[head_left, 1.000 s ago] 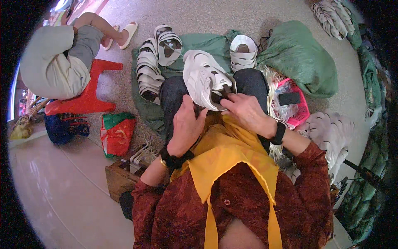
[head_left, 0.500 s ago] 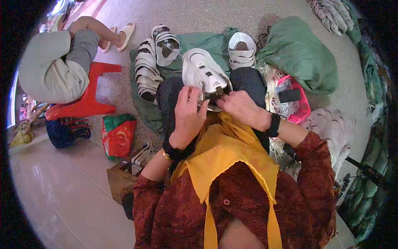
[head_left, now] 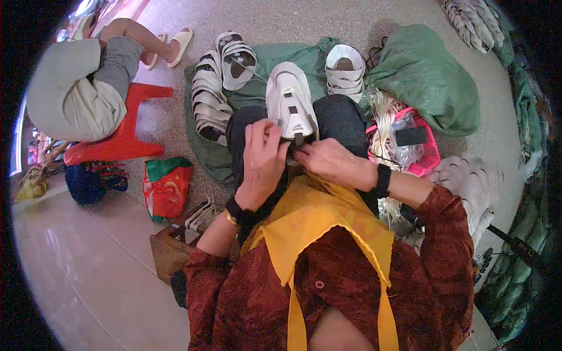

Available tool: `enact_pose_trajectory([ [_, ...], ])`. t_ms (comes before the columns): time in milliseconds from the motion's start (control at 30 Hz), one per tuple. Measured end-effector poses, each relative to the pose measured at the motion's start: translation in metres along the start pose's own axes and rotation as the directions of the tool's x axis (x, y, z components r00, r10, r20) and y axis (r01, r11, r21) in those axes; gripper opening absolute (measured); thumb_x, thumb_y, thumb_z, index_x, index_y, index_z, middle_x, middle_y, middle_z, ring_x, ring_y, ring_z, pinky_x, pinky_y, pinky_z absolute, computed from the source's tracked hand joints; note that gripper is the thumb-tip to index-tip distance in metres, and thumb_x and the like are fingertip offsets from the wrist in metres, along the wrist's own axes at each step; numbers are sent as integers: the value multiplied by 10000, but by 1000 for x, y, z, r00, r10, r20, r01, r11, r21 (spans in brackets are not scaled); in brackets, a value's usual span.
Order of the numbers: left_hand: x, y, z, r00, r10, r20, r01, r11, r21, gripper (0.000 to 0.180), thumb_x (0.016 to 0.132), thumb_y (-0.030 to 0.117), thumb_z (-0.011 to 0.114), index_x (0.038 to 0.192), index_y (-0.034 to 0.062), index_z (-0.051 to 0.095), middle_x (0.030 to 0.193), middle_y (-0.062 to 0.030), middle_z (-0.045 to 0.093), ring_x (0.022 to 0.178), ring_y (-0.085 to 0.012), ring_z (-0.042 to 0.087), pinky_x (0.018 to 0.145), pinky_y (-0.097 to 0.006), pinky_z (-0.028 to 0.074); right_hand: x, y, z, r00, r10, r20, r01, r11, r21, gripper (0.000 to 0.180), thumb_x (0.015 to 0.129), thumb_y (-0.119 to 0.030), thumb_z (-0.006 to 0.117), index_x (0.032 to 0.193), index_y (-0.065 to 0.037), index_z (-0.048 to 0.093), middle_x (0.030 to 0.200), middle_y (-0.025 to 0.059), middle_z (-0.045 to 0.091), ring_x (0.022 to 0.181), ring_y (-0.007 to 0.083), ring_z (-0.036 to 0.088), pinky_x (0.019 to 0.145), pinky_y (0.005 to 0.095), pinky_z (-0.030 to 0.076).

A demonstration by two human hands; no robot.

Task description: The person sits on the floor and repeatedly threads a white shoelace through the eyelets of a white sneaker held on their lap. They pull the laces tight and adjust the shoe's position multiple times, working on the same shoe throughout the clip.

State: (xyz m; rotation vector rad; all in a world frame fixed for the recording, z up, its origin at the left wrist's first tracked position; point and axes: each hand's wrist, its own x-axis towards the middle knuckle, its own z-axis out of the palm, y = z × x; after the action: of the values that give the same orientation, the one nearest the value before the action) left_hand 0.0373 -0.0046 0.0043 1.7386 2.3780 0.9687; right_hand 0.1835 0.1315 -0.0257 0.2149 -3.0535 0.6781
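Between my knees, a white shoe upper [head_left: 287, 93] with dark patches and a dark tab points its toe away from me. My left hand [head_left: 261, 161] is closed at the left of its near opening, thumb and fingers bent together on the edge. On the opposite side, my right hand [head_left: 335, 166] pinches the near edge by the dark tab. Both sets of fingertips are partly hidden, along with the inside of the opening. A yellow apron [head_left: 328, 202] lies across my lap just below the hands.
Stacked shoe uppers [head_left: 209, 96] and another pile [head_left: 344, 70] sit on a green cloth [head_left: 275, 58]. To the right are a pink basket [head_left: 432, 158] and a full green sack [head_left: 430, 82]. A person [head_left: 76, 93] sits on a red stool [head_left: 137, 126] at left.
The shoe upper has shifted slightly right and away from me and now points straighter ahead. My right hand has moved a little left and nearer, closing the gap between the hands.
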Motion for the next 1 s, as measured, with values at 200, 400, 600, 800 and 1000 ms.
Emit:
enact_pose_trajectory([
  [200,9,-4,6,976,209,55,-213,973,86,235,789,25,632,1023,40,641,1087,-158,564,978,-334,567,819,-403,510,-18,-4,-22,930,151,-334,-35,944,328,182,881,-149,661,1006,-27,612,884,177,640,813,378,671,665,474,545],
  [400,11,-3,1,967,232,103,-242,966,95,227,778,18,627,1002,40,657,1050,-151,566,975,-331,567,806,-401,516,-10,9,-25,791,377,-482,-275,923,270,205,891,-139,679,1037,-34,582,907,191,653,814,412,658,681,494,533],
  [600,8,-1,2,980,184,71,-190,978,87,230,761,-11,641,986,33,651,1030,-149,566,960,-334,571,789,-404,523,-6,4,-18,774,490,-401,-371,864,340,231,880,-159,690,1029,-28,571,888,204,664,794,423,666,689,493,543],
  [800,9,1,2,981,183,65,-188,979,78,205,763,-24,626,964,14,640,1036,-155,571,966,-349,572,814,-420,517,-9,4,-18,768,482,-422,-363,870,334,237,866,-126,706,1036,-37,568,893,187,667,784,395,665,661,461,529],
  [1000,5,-1,-1,986,127,112,-135,989,67,229,750,-63,591,975,-23,609,1071,-180,588,1001,-379,565,877,-447,497,-3,5,-8,782,463,-418,-307,869,388,219,869,-104,695,1009,-28,544,843,161,651,799,379,675,658,453,537],
])
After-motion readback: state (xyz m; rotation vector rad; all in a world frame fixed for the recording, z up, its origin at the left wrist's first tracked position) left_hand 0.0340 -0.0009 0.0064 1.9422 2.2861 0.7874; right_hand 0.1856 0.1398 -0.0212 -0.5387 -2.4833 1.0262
